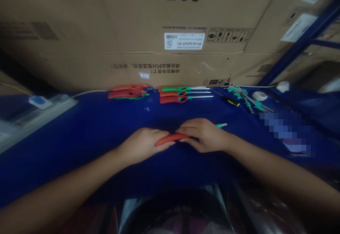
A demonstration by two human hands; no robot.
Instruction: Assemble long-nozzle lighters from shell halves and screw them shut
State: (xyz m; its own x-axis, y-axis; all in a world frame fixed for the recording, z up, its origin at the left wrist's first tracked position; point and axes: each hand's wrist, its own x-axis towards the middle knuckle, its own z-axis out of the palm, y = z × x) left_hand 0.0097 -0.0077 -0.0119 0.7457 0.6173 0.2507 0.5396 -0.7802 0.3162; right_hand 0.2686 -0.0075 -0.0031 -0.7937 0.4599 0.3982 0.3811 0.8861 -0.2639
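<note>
On the blue table (87,127), both hands meet over a red long-nosed lighter (171,138) lying near the front edge. My left hand (143,143) is curled round its red handle end. My right hand (204,133) covers and grips the other half, and the lighter's green and metal tip (221,125) sticks out past the fingers to the right. Most of the lighter's middle is hidden under the right hand.
Along the back of the table lie red handle shells (127,91), three assembled lighters with metal tubes (183,94), a screwdriver (230,100), a heap of green-tipped parts (245,97) and a white tape roll (259,95). Big cardboard boxes (148,32) wall the back; a clear tray (39,112) sits left.
</note>
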